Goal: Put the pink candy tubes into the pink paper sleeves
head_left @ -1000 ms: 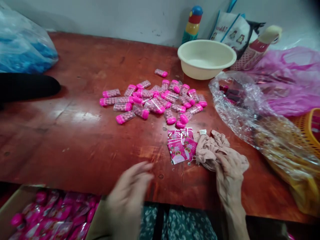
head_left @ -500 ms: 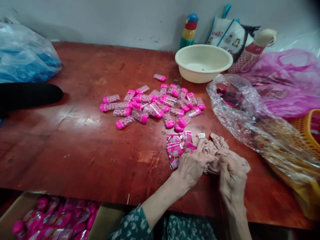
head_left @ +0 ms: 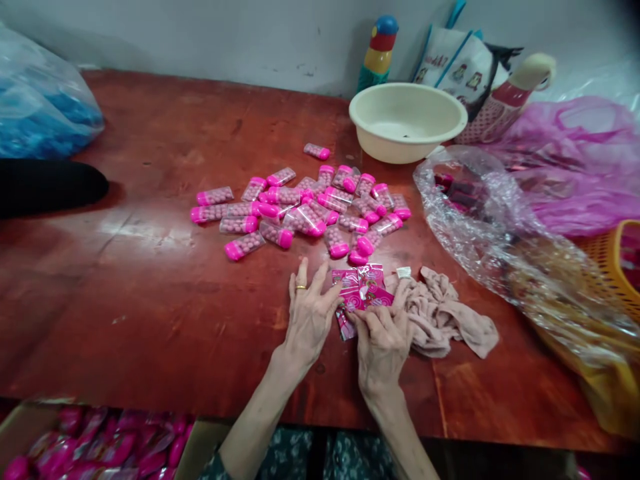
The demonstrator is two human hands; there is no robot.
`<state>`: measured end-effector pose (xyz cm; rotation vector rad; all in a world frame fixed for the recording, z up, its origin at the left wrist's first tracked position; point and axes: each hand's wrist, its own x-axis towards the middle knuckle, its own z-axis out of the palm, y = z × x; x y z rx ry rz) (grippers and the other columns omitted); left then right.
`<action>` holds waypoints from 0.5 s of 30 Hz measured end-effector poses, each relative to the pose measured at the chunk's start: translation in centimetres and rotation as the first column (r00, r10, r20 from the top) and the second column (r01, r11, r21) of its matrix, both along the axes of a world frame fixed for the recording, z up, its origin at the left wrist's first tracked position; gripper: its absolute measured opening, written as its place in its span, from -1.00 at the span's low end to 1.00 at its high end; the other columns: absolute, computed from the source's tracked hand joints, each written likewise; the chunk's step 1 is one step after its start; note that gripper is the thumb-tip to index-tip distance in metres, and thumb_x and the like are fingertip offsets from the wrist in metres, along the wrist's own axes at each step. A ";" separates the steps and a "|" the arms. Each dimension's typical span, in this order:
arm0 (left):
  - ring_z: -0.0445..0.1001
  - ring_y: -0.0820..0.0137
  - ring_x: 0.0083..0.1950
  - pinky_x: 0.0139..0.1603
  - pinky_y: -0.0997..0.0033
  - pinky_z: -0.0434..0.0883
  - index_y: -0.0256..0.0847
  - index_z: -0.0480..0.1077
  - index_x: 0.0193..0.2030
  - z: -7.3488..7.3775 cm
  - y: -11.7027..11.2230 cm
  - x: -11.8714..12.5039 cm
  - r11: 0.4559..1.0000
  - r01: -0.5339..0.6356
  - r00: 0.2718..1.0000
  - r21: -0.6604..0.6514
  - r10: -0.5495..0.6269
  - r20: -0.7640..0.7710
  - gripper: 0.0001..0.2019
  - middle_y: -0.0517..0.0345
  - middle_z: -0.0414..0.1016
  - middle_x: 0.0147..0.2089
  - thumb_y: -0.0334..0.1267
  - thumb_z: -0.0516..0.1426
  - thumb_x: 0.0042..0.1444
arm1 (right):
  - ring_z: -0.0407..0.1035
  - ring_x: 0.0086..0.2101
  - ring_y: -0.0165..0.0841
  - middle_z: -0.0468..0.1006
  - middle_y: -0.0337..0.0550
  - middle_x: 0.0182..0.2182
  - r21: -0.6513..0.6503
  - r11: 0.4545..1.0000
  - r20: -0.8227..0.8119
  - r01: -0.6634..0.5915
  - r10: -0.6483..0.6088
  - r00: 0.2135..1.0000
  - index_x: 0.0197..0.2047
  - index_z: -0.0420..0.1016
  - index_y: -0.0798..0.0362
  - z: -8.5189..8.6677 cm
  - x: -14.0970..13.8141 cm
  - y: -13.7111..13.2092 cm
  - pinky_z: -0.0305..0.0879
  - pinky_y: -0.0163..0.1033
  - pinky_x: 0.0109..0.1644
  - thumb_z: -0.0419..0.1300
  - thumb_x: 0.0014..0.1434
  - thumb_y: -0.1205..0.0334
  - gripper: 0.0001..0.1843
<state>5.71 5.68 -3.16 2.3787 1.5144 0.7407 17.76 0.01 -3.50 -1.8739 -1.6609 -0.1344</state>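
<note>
My left hand (head_left: pixel 310 310), a ring on one finger, lies with fingers spread at the left edge of a small stack of pink printed sachets (head_left: pixel 361 288) on the red wooden table (head_left: pixel 150 287). My right hand (head_left: pixel 383 337) is curled, its fingertips pinching the near edge of those sachets. A crumpled beige cloth (head_left: pixel 440 313) lies just right of the sachets, with no hand on it. Beyond them sits a heap of several clear tubes with pink caps (head_left: pixel 305 210), filled with pink candies.
A cream bowl (head_left: pixel 407 120) stands at the back. Clear plastic bag (head_left: pixel 505 240) and pink bag (head_left: pixel 575 160) lie right, with an orange basket (head_left: pixel 617 260). Blue-filled bag (head_left: pixel 40 107) and a dark sleeve (head_left: pixel 47 187) at left. A carton of pink packs (head_left: pixel 95 447) sits below the table edge.
Both hands left the beige cloth and shifted left onto the pink sachets. A second ago my left hand was below the table edge, near the carton.
</note>
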 end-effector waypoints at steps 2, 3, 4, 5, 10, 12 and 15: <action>-0.03 -0.05 0.33 0.19 -0.19 0.09 -0.15 0.48 -0.07 0.3 -0.3 -0.1 1.000 -0.016 0.996 0.004 0.016 0.093 -0.76 -0.09 0.31 0.20 -0.29 0.09 0.13 | 0.27 -0.34 -0.22 0.51 -0.15 -0.51 0.031 1.000 -0.019 -0.004 0.004 1.000 -0.46 0.52 0.05 0.0 0.1 0.0 0.10 -0.13 -0.23 0.18 0.18 0.23 -0.79; 0.04 -0.02 0.30 0.19 -0.12 0.12 -0.19 0.49 -0.09 0.6 -0.5 -0.1 0.999 -0.036 0.986 0.003 0.035 0.162 -0.76 -0.11 0.35 0.16 -0.26 0.11 0.12 | 0.27 -0.34 -0.24 0.51 -0.15 -0.51 0.056 0.998 -0.032 -0.008 0.010 0.999 -0.45 0.53 0.05 0.0 0.2 0.0 0.12 -0.13 -0.23 0.18 0.19 0.25 -0.80; 0.14 0.01 0.24 0.16 -0.03 0.17 -0.22 0.50 -0.13 1.0 -0.7 -0.2 0.998 -0.065 0.969 -0.010 0.066 0.239 -0.77 -0.13 0.41 0.09 -0.22 0.13 0.10 | 0.27 -0.34 -0.26 0.51 -0.16 -0.50 0.088 0.996 -0.048 -0.013 0.017 0.999 -0.43 0.54 0.03 0.0 0.3 -0.1 0.14 -0.14 -0.23 0.17 0.19 0.27 -0.82; 0.25 0.06 0.14 0.11 0.05 0.23 -0.24 0.51 -0.18 1.6 -0.9 -0.1 0.994 -0.099 0.941 -0.050 0.110 0.319 -0.78 -0.12 0.46 -0.01 -0.20 0.15 0.08 | 0.27 -0.34 -0.27 0.51 -0.16 -0.49 0.124 0.992 -0.062 -0.014 0.022 0.998 -0.40 0.55 0.02 0.0 0.4 -0.1 0.17 -0.14 -0.22 0.17 0.19 0.29 -0.84; 0.33 0.38 -0.43 -0.37 0.42 0.28 -0.25 0.50 -0.49 4.2 -1.8 0.8 0.805 0.136 0.631 -0.577 0.379 0.677 -0.85 0.16 0.42 -0.51 -0.21 0.23 -0.02 | 0.29 -0.28 -0.27 0.53 -0.18 -0.43 0.267 0.961 -0.098 -0.073 0.103 0.990 -0.35 0.59 -0.10 0.7 0.8 -0.6 0.25 -0.12 -0.16 0.21 0.14 0.37 -0.83; 0.31 0.44 -0.46 -0.40 0.47 0.26 -0.28 0.51 -0.52 4.6 -1.9 1.2 0.698 0.312 0.428 -0.645 0.502 0.751 -0.87 0.18 0.41 -0.54 -0.27 0.24 -0.05 | 0.32 -0.22 -0.26 0.54 -0.18 -0.35 0.262 0.959 -0.138 -0.107 0.147 0.979 -0.30 0.58 -0.11 1.4 0.6 -0.8 0.27 -0.10 -0.10 0.23 0.12 0.36 -0.84; 0.33 0.46 -0.45 -0.37 0.47 0.30 -0.30 0.53 -0.46 4.4 -2.1 1.3 0.663 0.368 0.251 -0.652 0.604 0.756 -0.89 0.17 0.47 -0.49 -0.29 0.24 -0.04 | 0.36 -0.14 -0.21 0.50 -0.07 -0.14 0.120 0.992 -0.468 -0.044 0.095 0.878 -0.02 0.46 -0.03 2.4 0.0 -0.7 0.31 -0.04 -0.07 0.29 0.05 0.23 -0.63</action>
